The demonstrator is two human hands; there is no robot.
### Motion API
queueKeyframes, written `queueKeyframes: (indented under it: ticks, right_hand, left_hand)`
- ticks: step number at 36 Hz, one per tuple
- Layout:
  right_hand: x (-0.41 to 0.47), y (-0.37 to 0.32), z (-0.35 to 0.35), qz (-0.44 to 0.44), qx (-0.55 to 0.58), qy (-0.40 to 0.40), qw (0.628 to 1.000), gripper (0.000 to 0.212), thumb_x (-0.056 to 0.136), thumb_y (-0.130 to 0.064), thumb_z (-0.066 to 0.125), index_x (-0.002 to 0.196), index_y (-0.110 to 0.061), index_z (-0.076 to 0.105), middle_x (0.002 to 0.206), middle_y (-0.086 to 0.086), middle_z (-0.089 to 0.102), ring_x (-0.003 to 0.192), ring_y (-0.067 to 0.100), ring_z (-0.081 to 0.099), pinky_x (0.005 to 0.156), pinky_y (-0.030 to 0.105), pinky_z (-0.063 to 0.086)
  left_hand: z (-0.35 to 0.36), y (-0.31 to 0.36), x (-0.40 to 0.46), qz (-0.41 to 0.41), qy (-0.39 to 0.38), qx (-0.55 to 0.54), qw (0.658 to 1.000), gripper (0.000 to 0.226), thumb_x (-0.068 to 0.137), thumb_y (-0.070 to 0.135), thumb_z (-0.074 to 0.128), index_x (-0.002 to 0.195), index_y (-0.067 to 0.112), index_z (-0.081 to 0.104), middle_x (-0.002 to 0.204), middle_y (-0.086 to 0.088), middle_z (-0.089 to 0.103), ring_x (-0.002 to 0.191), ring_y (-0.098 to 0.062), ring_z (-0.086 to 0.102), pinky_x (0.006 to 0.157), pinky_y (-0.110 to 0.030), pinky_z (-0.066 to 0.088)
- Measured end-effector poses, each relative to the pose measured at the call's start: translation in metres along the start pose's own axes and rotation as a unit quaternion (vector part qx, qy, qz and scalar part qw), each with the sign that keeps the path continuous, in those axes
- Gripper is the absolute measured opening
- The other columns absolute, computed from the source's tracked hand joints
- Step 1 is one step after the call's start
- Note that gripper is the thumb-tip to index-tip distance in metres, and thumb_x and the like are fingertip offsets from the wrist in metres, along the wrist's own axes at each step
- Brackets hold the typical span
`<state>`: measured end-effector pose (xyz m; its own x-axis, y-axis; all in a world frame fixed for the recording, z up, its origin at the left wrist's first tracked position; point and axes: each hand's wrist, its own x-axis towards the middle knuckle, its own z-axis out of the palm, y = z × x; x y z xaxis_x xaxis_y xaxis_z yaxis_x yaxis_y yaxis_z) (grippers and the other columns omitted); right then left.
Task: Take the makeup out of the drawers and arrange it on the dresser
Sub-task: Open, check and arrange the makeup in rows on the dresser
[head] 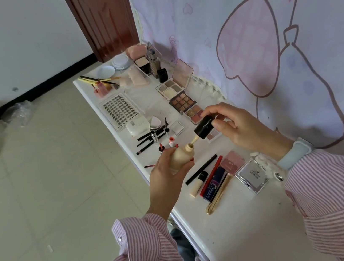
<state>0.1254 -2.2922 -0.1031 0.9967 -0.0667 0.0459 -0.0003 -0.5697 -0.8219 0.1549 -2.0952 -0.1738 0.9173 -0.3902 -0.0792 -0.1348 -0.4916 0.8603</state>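
The left hand (168, 173) gripped the cream-coloured foundation bottle (180, 156) above the white counter (234, 221) edge, neck tilted up-right toward the black cylindrical cap (203, 128) (applicator just above the mouth) pinched by the right hand (241, 127).

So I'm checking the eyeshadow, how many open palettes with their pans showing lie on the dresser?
4, along the wall side: grey-beige mirrored palette, brown nine-pan palette, coral palette, pale pink palette partly behind the right hand. Others may be hidden.

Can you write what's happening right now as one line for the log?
left hand: holds foundation bottle | right hand: holds black cap, applicator at bottle mouth | dresser: makeup laid out
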Motion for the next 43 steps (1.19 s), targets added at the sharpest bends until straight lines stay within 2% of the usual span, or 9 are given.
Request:
queueKeyframes:
  ticks: [2, 6, 12, 18, 23, 29, 36, 39, 43]
  right_hand:
    - [0.0, -0.003, 0.003, -0.02, -0.02, -0.008, 1.0, 0.025, 0.093, -0.006, 0.046, 0.113, -0.019, 0.056, 0.109, -0.003, 0.054, 0.101, 0.015, 0.054, 0.084, 0.018, 0.043]
    - [0.0, -0.007, 0.003, -0.066, -0.063, -0.011, 0.996, 0.026, 0.093, -0.004, 0.047, 0.115, -0.013, 0.057, 0.104, -0.006, 0.051, 0.088, 0.009, 0.051, 0.074, 0.006, 0.037]
    - [0.001, -0.005, -0.01, -0.06, -0.078, 0.011, 0.995, 0.029, 0.094, -0.005, 0.046, 0.112, -0.027, 0.053, 0.103, -0.002, 0.053, 0.081, 0.006, 0.053, 0.069, 0.006, 0.037]
    - [0.0, -0.013, -0.014, -0.064, -0.04, 0.017, 0.997, 0.03, 0.093, -0.007, 0.046, 0.11, -0.032, 0.05, 0.107, -0.001, 0.054, 0.096, 0.017, 0.055, 0.079, 0.024, 0.048]
    - [0.0, -0.019, -0.007, -0.097, -0.086, -0.006, 0.991, 0.026, 0.092, -0.01, 0.046, 0.114, -0.019, 0.056, 0.107, -0.001, 0.053, 0.09, 0.019, 0.055, 0.076, 0.024, 0.044]
    - [-0.002, -0.026, -0.001, -0.098, -0.092, -0.012, 0.991, 0.024, 0.09, -0.02, 0.048, 0.112, -0.016, 0.058, 0.091, -0.014, 0.047, 0.072, 0.007, 0.05, 0.067, 0.013, 0.041]
    - [-0.002, -0.029, -0.01, -0.079, -0.102, 0.022, 0.991, 0.021, 0.091, -0.024, 0.047, 0.104, -0.015, 0.06, 0.078, -0.007, 0.052, 0.059, 0.011, 0.042, 0.054, 0.015, 0.034]
    - [-0.003, -0.03, -0.018, -0.068, -0.088, 0.025, 0.993, 0.015, 0.093, -0.015, 0.05, 0.103, -0.013, 0.061, 0.077, -0.001, 0.055, 0.057, 0.01, 0.042, 0.052, 0.014, 0.034]
    - [-0.003, -0.03, -0.027, -0.051, -0.082, 0.042, 0.994, 0.016, 0.093, -0.009, 0.049, 0.102, -0.009, 0.062, 0.074, -0.012, 0.053, 0.055, 0.002, 0.044, 0.052, 0.009, 0.035]
  left_hand:
    - [0.001, 0.001, 0.001, -0.006, 0.002, -0.022, 1.0, 0.042, 0.076, 0.031, 0.073, 0.109, 0.032, 0.048, 0.094, 0.021, 0.054, 0.083, 0.005, 0.053, 0.068, -0.002, 0.041]
    - [0.002, 0.002, 0.001, -0.004, 0.017, -0.045, 0.999, 0.042, 0.074, 0.029, 0.075, 0.108, 0.032, 0.049, 0.096, 0.02, 0.055, 0.087, 0.006, 0.053, 0.069, -0.005, 0.041]
    - [-0.002, 0.001, -0.002, -0.009, 0.026, -0.05, 0.998, 0.042, 0.072, 0.031, 0.075, 0.102, 0.039, 0.047, 0.093, 0.027, 0.053, 0.087, 0.006, 0.053, 0.07, -0.006, 0.04]
    - [-0.002, 0.0, -0.004, -0.005, 0.045, -0.041, 0.998, 0.042, 0.073, 0.028, 0.076, 0.104, 0.035, 0.049, 0.093, 0.022, 0.054, 0.087, -0.001, 0.053, 0.072, -0.009, 0.04]
    - [-0.001, 0.007, -0.005, 0.002, 0.06, -0.03, 0.998, 0.042, 0.071, 0.031, 0.077, 0.101, 0.036, 0.048, 0.091, 0.022, 0.055, 0.082, 0.006, 0.053, 0.069, -0.005, 0.038]
    - [0.001, 0.009, -0.004, 0.012, 0.084, -0.019, 0.996, 0.043, 0.07, 0.031, 0.078, 0.107, 0.022, 0.057, 0.09, 0.013, 0.06, 0.083, -0.01, 0.057, 0.073, -0.023, 0.047]
    - [0.002, 0.01, -0.005, 0.031, 0.116, -0.004, 0.993, 0.046, 0.07, 0.03, 0.078, 0.109, 0.017, 0.058, 0.092, 0.015, 0.056, 0.082, -0.006, 0.054, 0.07, -0.013, 0.041]
    - [0.003, 0.009, -0.006, 0.034, 0.128, -0.003, 0.991, 0.046, 0.07, 0.027, 0.078, 0.11, 0.015, 0.058, 0.095, 0.013, 0.057, 0.085, -0.009, 0.055, 0.072, -0.017, 0.043]
    - [0.002, 0.008, -0.005, 0.021, 0.137, -0.016, 0.99, 0.043, 0.071, 0.026, 0.078, 0.107, 0.021, 0.056, 0.094, 0.017, 0.056, 0.087, -0.009, 0.055, 0.076, -0.024, 0.044]
